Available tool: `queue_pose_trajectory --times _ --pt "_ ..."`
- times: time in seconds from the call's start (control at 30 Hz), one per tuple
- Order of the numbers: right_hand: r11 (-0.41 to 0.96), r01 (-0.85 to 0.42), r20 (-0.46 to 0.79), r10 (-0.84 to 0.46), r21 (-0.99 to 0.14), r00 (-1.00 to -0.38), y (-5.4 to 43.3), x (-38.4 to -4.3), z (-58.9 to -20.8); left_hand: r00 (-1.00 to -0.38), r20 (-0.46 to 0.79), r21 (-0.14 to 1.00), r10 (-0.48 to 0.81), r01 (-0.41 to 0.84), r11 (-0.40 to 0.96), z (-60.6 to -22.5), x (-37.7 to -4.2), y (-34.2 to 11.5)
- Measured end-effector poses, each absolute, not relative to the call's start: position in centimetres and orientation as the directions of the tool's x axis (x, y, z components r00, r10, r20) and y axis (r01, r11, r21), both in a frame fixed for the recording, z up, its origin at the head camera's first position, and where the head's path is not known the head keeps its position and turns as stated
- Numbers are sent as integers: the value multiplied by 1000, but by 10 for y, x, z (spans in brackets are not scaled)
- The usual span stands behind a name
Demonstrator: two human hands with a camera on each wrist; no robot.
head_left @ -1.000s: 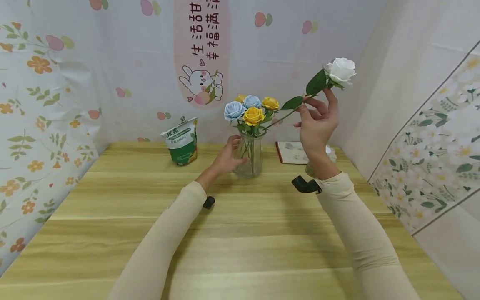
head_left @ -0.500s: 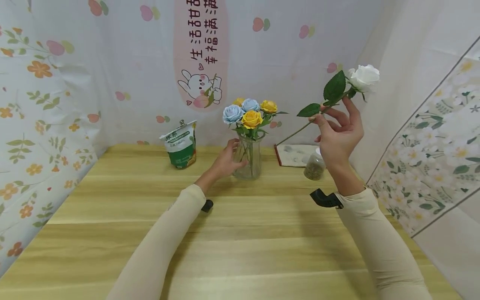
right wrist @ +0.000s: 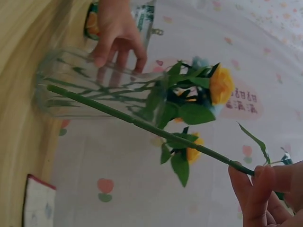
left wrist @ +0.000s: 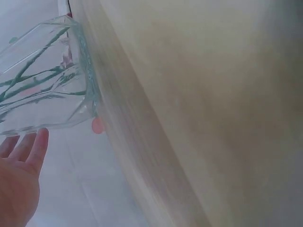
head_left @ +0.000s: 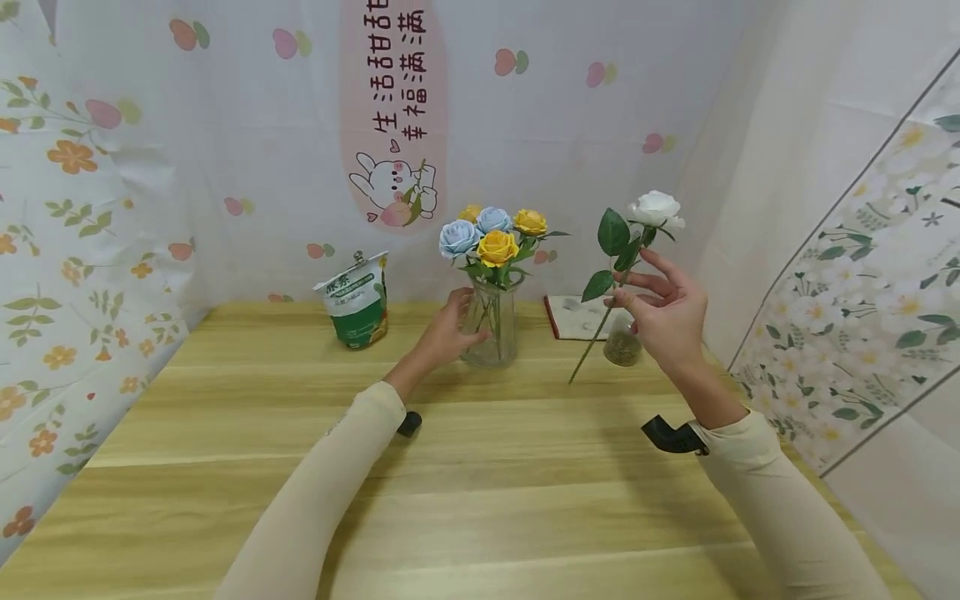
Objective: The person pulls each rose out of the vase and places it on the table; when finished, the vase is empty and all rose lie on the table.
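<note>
In the head view, my left hand (head_left: pixel 446 332) holds the left side of a clear glass vase (head_left: pixel 504 333), thumb in front and fingers reaching behind. Blue roses (head_left: pixel 459 239) and yellow roses (head_left: pixel 498 248) stand in it, their green stems (left wrist: pixel 33 78) visible through the glass in the left wrist view. To the right of the vase, my right hand (head_left: pixel 671 317) pinches a white rose (head_left: pixel 656 210) by its upper stem. The rose is tilted, bloom up, with its bare stem (right wrist: pixel 135 122) pointing down and left, apart from the vase. Right-wrist view hides the white bloom.
A green and white pouch (head_left: pixel 358 304) with a clip stands at the left back of the wooden table (head_left: pixel 480 483). Behind the white rose are a small jar (head_left: pixel 622 343) and a flat, red-edged cloth-like item (head_left: pixel 573 318). Patterned curtains surround the table's back and sides.
My right hand has moved right, away from the vase, then lowered. The white rose has turned more upright, its stem end swinging down. My left hand stays at the vase.
</note>
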State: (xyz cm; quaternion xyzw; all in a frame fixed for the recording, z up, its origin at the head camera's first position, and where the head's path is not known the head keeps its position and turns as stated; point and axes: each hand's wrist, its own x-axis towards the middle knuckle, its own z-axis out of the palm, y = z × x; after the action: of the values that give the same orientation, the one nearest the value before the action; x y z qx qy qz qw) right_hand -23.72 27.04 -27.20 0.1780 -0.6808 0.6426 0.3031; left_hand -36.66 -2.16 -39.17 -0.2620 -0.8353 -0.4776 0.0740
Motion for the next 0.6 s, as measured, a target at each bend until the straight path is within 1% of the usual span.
queue_pose_trajectory --times 0.1,0.4,0.6 --pt "164 -588 609 131 -792 -782 276 -239 -281 -847 377 758 375 514 400 -393 -366 -25" --pt "312 -498 542 68 -809 -838 292 -241 -297 -837 382 748 391 529 402 -394 -367 -27" --pt "436 -396 440 0 -808 -898 302 -246 -302 -833 401 742 382 540 398 -391 -368 -26"
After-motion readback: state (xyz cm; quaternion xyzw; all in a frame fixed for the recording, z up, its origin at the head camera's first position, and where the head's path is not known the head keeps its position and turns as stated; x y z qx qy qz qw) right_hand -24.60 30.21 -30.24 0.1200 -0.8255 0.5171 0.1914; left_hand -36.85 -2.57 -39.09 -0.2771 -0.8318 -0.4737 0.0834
